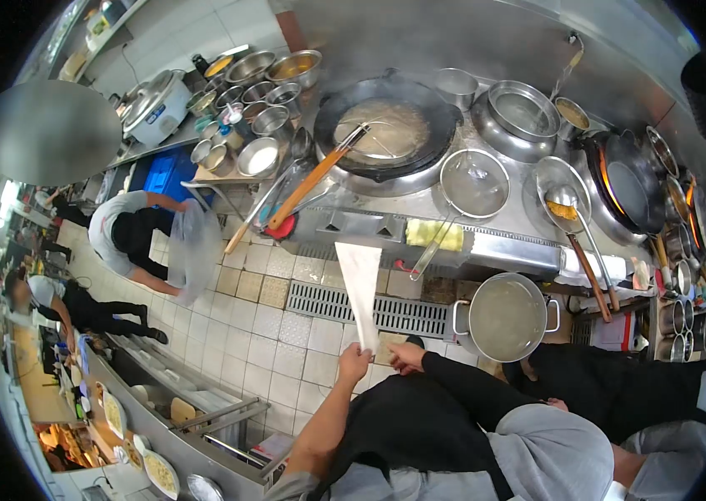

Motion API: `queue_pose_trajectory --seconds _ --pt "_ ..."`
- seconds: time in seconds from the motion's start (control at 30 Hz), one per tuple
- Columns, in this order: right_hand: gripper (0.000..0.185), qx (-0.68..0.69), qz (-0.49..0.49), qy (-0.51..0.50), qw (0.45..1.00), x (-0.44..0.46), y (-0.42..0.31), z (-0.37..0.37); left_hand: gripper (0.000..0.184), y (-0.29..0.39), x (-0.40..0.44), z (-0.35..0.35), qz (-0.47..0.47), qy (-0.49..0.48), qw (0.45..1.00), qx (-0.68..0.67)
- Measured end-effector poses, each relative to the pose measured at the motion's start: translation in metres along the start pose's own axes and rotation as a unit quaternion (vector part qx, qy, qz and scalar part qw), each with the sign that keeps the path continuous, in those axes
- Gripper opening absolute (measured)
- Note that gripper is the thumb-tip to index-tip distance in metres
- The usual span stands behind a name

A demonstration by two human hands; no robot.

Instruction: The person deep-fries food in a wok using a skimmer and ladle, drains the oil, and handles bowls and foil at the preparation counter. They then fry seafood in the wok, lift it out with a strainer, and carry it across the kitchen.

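Note:
My left hand [355,362] is closed on the lower, bunched end of a long white cloth [360,284]. The cloth stretches up from the hand and widens toward the front edge of the stove. Just right of it, my right hand [407,357] has its fingers curled, beside the cloth's lower end; whether anything is inside them is too small to tell. Ahead on the stove, a large wok [386,125] holds steaming cloudy liquid, with a wooden-handled tool [319,177] across its rim. A folded yellow-green cloth [435,235] lies on the stove's front ledge.
A large pot [507,317] of liquid stands right of my hands. Strainers [474,184] and more pans [633,179] line the stove. A co-worker in black [620,380] is close at right; another person at left holds a clear plastic bag [193,250]. A floor drain [403,314] lies below.

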State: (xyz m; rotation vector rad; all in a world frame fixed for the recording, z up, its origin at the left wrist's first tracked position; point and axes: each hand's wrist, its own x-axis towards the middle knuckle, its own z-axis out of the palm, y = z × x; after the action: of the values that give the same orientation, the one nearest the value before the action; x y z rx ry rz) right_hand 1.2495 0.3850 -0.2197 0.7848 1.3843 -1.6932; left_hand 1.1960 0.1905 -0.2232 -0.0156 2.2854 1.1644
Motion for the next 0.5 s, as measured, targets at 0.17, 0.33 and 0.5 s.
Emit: queue_pose_trajectory --seconds 0.17,0.33,0.5 --pt "0.029 0.084 -0.171 0.007 0.982 0.016 -0.034 0.052 0.028 0.044 -0.032 -0.023 0.065 -0.020 0.997 -0.038" --pt "0.043 -0.244 -0.290 0.311 0.872 0.031 -0.048 0.057 0.032 0.013 -0.072 -0.033 0.030 -0.062 0.981 -0.182" --pt "0.055 -0.077 -0.248 0.252 0.932 -0.002 -0.039 0.059 0.054 -0.082 -0.138 -0.041 -0.084 0.002 0.976 -0.202"
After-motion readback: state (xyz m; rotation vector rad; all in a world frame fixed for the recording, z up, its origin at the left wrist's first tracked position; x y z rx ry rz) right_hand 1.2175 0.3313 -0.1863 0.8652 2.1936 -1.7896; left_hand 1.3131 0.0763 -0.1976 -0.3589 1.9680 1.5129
